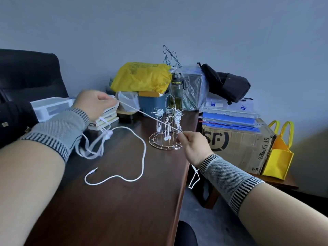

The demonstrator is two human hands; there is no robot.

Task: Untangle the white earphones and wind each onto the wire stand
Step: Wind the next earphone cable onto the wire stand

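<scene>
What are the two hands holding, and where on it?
Both hold a white earphone cord, pulled tight between them. The left hand pinches the upper end of that stretch; the right hand pinches the lower end, near the wire stand.

On my screen I see two bare forearms, and each one wears a knitted wrist band. The band on the left wrist [58, 132] is grey in the middle, with a fine mesh pattern, and both its edges have short dark and light stripes. The band on the right wrist [229, 178] is the same kind: grey mesh in the middle, black and white ribbed stripes at both ends. The left hand [94, 105] and the right hand [195, 144] have no gloves and no rings that I can see.
</scene>
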